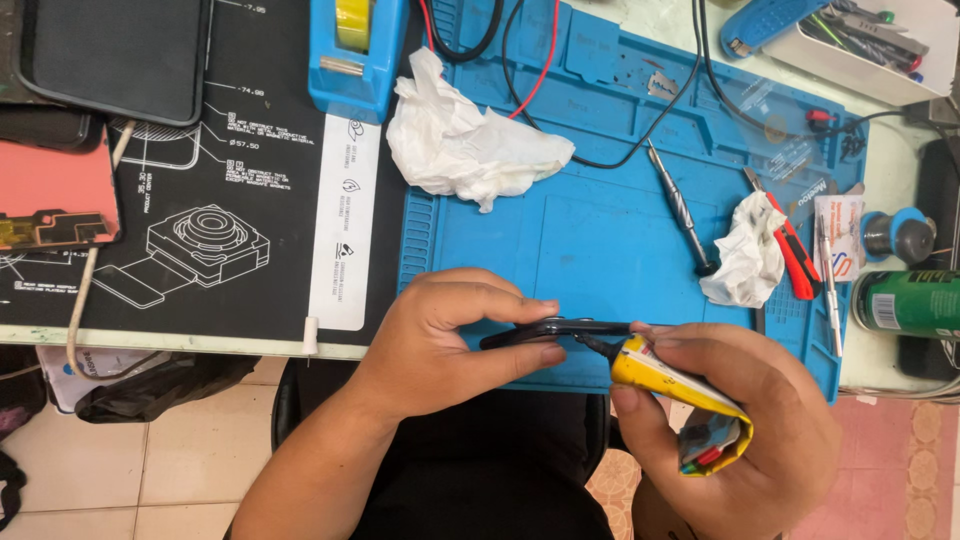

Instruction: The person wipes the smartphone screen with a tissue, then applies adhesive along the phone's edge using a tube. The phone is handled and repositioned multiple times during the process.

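A blue work mat (600,230) is lying on the surface, next to a black printed mat (240,170) on its left. A thin black phone (555,329) is being held edge-on over the near edge of the blue mat, long axis running left to right, roughly level, its right end pointing at the right hand. The left hand (440,340) is closed on the phone, thumb below, fingers on top. A yellow glue tube (680,400) is being gripped in the closed right hand (745,430), long axis slanting from lower right up to upper left, black nozzle pointing left and touching the phone's right end. Crumpled white tissue (465,140) is lying at the mat's far left, a smaller wad (745,255) to the right. A blue tape dispenser (355,50) is standing behind. A screwdriver (680,205) and a red utility knife (790,250) are lying beside the smaller wad.
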Available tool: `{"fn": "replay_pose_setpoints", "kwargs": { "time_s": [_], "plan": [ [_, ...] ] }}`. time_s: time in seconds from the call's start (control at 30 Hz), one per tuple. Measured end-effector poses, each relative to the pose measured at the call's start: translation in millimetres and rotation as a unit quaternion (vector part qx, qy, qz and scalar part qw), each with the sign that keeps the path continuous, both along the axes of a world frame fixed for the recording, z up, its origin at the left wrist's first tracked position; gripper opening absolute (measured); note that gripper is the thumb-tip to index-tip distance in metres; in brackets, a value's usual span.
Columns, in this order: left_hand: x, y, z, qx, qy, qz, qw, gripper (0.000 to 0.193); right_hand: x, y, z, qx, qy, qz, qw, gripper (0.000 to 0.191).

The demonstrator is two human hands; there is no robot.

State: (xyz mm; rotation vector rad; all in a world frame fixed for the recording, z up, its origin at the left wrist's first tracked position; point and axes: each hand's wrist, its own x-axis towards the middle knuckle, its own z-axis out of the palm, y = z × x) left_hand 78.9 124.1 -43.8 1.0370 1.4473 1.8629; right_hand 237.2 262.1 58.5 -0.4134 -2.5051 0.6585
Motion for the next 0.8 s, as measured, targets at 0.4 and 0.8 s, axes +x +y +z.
{"fn": "replay_pose_setpoints", "kwargs": {
  "time_s": [0.4,0.8],
  "plan": [
    [-0.6,-1.5,0.2,0.003,0.028,0.015,0.999,0.032,3.2,1.6,2.1,-0.008,-0.011,-0.006,1.0,0.042],
    [0.3,-0.6,0.0,0.004,0.024,0.01,1.0,0.032,8.5,-6.5,-20.7,-0.078,0.077,-0.042,0.993,0.036]
  ]
}}
